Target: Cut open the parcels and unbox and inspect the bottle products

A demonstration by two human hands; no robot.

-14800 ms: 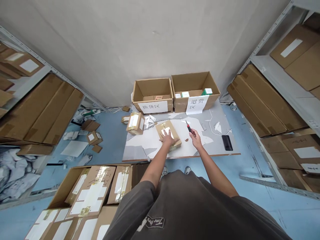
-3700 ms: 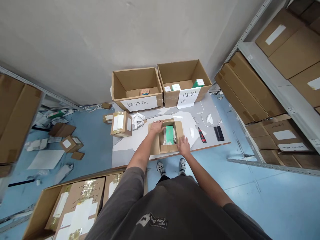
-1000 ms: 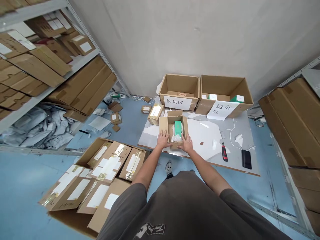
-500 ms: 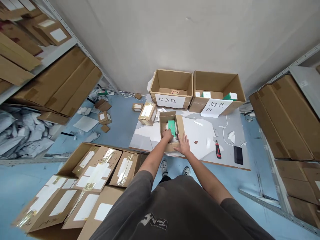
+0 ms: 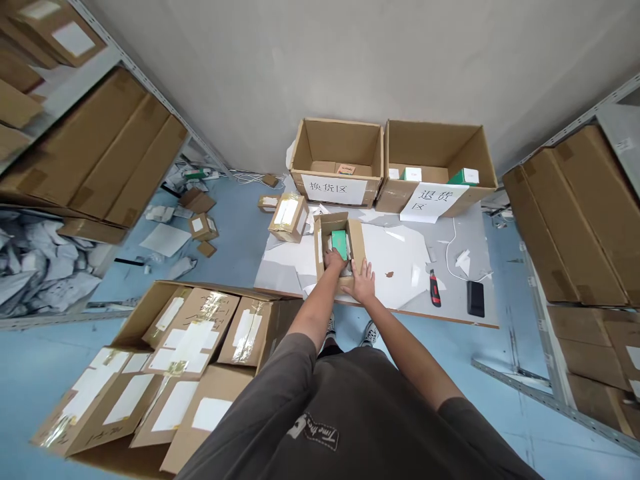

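Inside the carton [image 5: 332, 221], left hand [image 5: 335, 259] curls at 1 green box [image 5: 339, 241], grip unclear; right hand [image 5: 362, 284] splays against flap [image 5: 357, 244].

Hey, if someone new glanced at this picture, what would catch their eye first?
Probably the bright green box inside the small open carton near the front of the table, with the left hand at its near end. Behind are two large open cartons with handwritten white signs. On the table's right side lies a red-and-black cutter, beside a black phone.
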